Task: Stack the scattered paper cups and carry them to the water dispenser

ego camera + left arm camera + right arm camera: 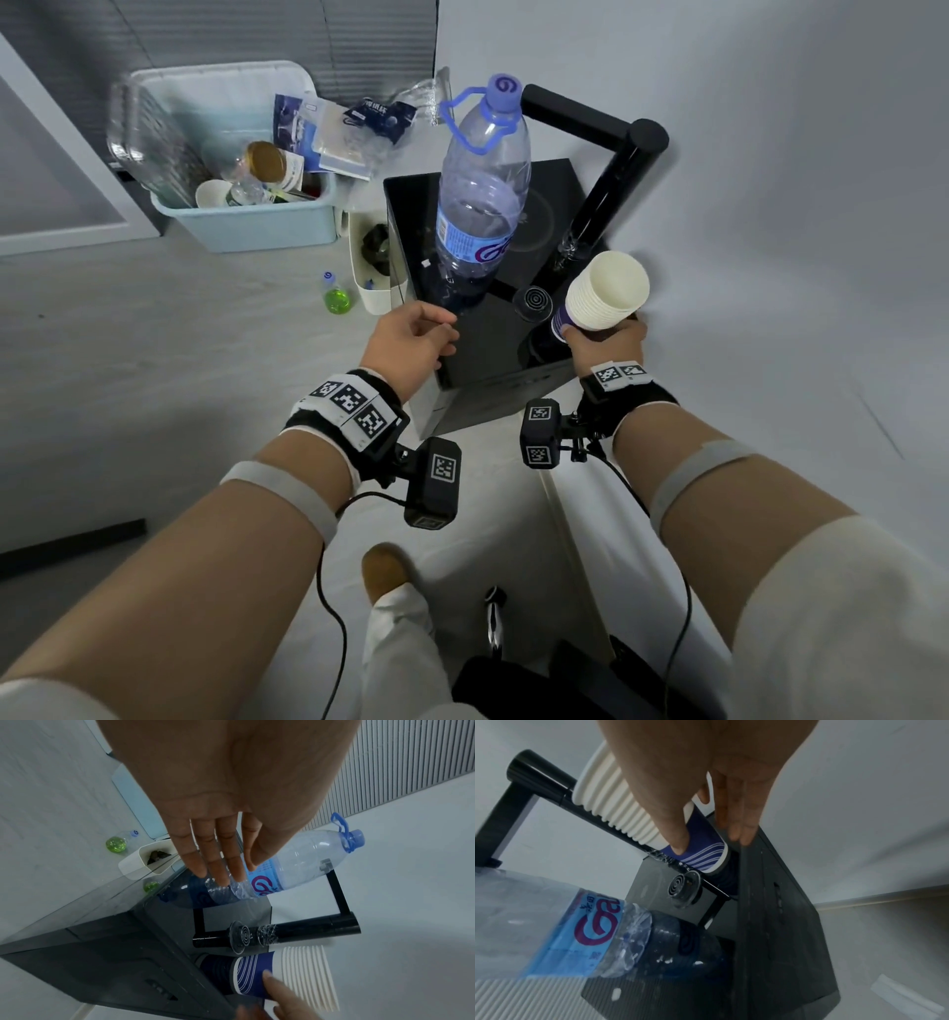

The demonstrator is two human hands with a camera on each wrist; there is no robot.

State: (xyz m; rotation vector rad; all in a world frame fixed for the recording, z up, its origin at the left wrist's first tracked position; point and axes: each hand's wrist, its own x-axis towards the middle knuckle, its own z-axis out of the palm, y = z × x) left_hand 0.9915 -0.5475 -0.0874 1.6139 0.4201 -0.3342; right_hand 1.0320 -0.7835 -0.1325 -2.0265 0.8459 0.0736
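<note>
A stack of several paper cups (603, 298), white rims over a blue striped bottom cup (253, 974) (700, 850), sits at the front right of the black water dispenser (493, 354), its base on or just above the glossy top. My right hand (608, 339) grips the bottom cup, thumb on the blue wall (677, 839). My left hand (416, 334) hovers over the dispenser's front left edge, fingers (216, 862) straight and holding nothing. A large clear water bottle (482, 190) stands on the dispenser just beyond it.
The dispenser's black spout arm (611, 169) rises right behind the cups. A light blue bin (246, 226) of clutter, a small white container (367, 293) and a green-filled bottle (336, 298) lie on the floor to the left. A white wall is at right.
</note>
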